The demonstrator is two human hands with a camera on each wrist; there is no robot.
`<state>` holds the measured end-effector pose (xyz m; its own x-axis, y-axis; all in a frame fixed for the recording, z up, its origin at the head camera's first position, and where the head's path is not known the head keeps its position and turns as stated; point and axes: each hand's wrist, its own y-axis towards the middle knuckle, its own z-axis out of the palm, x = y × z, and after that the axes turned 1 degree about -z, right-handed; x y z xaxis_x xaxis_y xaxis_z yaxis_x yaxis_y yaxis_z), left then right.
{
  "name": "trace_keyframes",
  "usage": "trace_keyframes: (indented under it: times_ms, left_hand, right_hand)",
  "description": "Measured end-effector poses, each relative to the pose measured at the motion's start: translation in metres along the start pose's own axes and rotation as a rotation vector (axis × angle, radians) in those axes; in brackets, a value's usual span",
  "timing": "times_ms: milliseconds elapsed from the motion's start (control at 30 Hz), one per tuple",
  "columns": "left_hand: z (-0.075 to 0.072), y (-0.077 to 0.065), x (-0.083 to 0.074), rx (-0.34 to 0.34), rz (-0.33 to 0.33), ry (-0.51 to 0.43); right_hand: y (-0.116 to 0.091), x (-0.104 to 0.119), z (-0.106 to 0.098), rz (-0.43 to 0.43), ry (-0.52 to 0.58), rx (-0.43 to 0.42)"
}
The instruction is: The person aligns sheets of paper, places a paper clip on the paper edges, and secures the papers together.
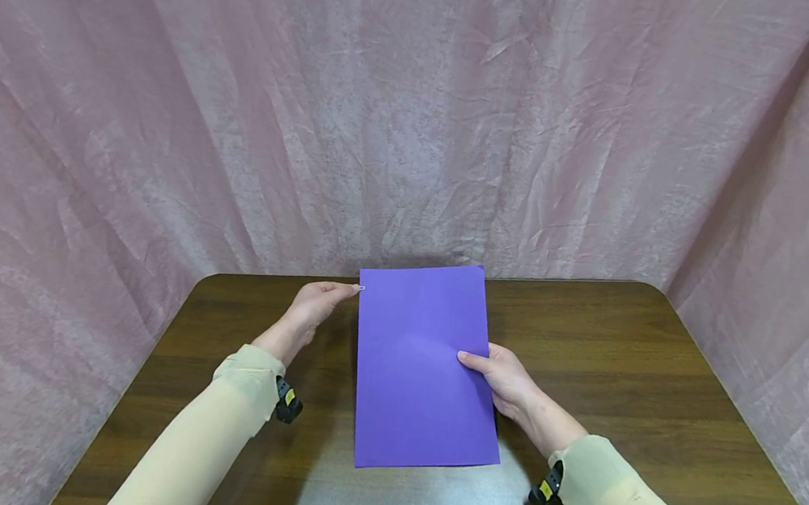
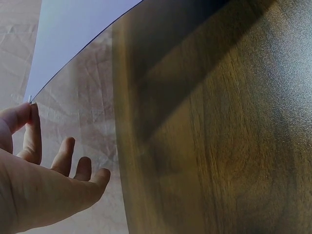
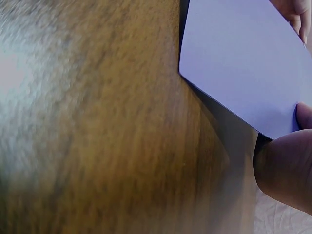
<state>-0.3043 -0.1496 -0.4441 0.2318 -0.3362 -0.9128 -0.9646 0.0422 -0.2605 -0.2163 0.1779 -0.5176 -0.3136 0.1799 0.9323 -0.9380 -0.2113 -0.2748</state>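
A purple sheet of paper is held up above the table, its long sides running away from me. My right hand grips its right edge, thumb on the front face and the other fingers behind. Near the upper left corner, a small pale paper clip sits over the sheet's left edge. My left hand pinches that clip between thumb and forefinger. In the left wrist view the clip shows at the fingertips, while the remaining fingers are spread loosely and hold nothing.
Beneath the sheet lies a brown wood-grain table with rounded far corners. A pink curtain hangs behind it and along both sides. Each sleeved forearm carries a black wrist camera.
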Motion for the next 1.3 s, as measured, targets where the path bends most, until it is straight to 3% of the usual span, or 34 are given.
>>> trace_keyframes:
  times_ms: [1300]
  left_hand:
    - [-0.0002,-0.0006,-0.0007,0.021,-0.037,-0.007]
  right_hand:
    - [-0.0016,-0.0011,0.0031,-0.006,0.007,0.006]
